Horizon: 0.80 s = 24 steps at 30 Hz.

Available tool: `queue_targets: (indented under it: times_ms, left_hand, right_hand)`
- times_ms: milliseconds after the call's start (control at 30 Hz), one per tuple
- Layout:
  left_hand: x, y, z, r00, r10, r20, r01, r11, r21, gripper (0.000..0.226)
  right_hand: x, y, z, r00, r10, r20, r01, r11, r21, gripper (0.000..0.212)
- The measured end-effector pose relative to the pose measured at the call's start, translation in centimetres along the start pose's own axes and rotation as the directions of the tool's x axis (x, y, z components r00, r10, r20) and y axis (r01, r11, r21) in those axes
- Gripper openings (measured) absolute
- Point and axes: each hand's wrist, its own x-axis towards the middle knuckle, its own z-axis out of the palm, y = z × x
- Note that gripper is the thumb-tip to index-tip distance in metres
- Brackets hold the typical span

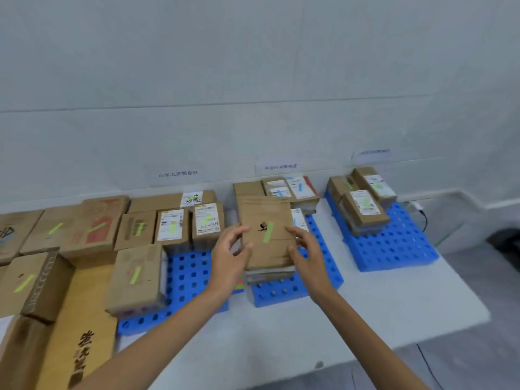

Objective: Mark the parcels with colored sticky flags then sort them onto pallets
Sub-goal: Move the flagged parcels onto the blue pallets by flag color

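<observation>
Cardboard parcel (270, 209), green flag (268, 232) on top, sits on the stack on the middle blue pallet (281, 291). Your left hand (229, 254) and right hand (305, 249) clasp its long sides, fingers curled over the edges. Expect it to be stiff, flat and probably light. Grip the edges, since the taped face may be slick.

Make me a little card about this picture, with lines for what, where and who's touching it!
what: brown parcel with a green flag
where: on top of a stack on the middle blue pallet
left hand: at the parcel's left edge
right hand: at its right edge
grip: cannot tell
neighbours: left pallet and right pallet, both blue, both holding parcels
</observation>
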Motion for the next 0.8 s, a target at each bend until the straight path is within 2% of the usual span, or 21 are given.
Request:
queue_targets:
  times_ms: [167, 367, 633, 800]
  left_hand:
    - [0.3, 2.7, 8.4, 0.993, -0.074, 0.094, 0.086, 0.988, -0.132, 0.034]
    - [3.2, 4.9, 13.6, 0.986, -0.107, 0.128, 0.131, 0.972, -0.197, 0.035]
    - [7.0, 5.5, 18.0, 0.983, -0.038, 0.182, 0.07, 0.983, -0.171, 0.036]
    - [8.7, 5.7, 22.4, 0.977, -0.104, 0.187, 0.13, 0.982, -0.136, 0.033]
  right_hand:
    - [0.2, 1.4, -8.6, 0.996, 0.021, -0.082, -0.02, 1.0, 0.01, 0.031]
    - [3.0, 1.5, -13.5, 0.991, 0.003, -0.133, 0.008, 0.996, 0.084, 0.032]
    - [7.1, 2.1, -17.4, 0.984, 0.024, -0.175, 0.003, 0.988, 0.156, 0.035]
    - [9.7, 3.0, -21.1, 0.978, 0.074, -0.193, -0.04, 0.984, 0.174, 0.032]
